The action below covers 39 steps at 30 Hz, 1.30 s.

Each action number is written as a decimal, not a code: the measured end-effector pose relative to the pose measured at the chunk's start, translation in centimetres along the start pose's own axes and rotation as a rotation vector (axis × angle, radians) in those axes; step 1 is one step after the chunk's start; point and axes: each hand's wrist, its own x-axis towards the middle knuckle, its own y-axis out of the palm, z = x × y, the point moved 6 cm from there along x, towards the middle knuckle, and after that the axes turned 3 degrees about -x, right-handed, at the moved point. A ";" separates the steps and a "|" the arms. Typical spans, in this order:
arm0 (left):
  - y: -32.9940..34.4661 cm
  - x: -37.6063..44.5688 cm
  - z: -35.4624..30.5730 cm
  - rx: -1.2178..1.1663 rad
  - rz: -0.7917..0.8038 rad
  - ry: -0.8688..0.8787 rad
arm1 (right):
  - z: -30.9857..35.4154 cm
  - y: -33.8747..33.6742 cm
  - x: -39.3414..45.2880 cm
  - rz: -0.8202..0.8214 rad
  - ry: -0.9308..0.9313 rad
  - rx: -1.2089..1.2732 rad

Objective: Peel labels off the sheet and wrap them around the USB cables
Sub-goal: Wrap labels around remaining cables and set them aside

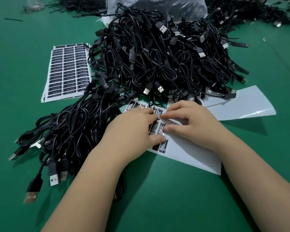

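Peeling a label from the near-empty sheet

The label sheet (pixel 182 148) lies at bench centre; the right hand (pixel 191 124) pinches a label (pixel 159 114) edge while the left hand (pixel 132 129) presses the sheet flat. Unlabelled USB cables (pixel 166 56) are heaped at twelve o'clock, a finished bundle (pixel 70 128) at nine. Next, probably: lift the label clean, then fetch a cable.

A factory work table is shown: a green mat (pixel 157 198) is covered with big heaps of black USB cables (pixel 166 56), full sheets of black labels (pixel 67 71) are stacked, and more cables are piled behind
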 end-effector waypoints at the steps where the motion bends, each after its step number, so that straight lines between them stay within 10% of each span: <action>1: 0.1 -0.2 0.0 -0.013 0.030 0.005 | -0.2 -0.2 0.0 0.010 0.012 0.040; 19: -0.1 0.2 -0.1 0.018 0.033 -0.006 | 0.0 -0.2 0.0 -0.134 0.076 0.232; 29: 0.0 -0.6 -0.3 -0.091 -0.015 0.002 | -3.0 -0.1 0.6 -0.123 0.226 1.264; 36: -5.5 -1.4 -0.8 -0.428 -0.509 -0.173 | -2.4 0.9 0.9 0.005 0.195 1.325; 39: -9.5 -0.4 -0.2 -0.135 -0.671 -0.279 | -2.4 0.7 0.8 -0.009 0.217 1.349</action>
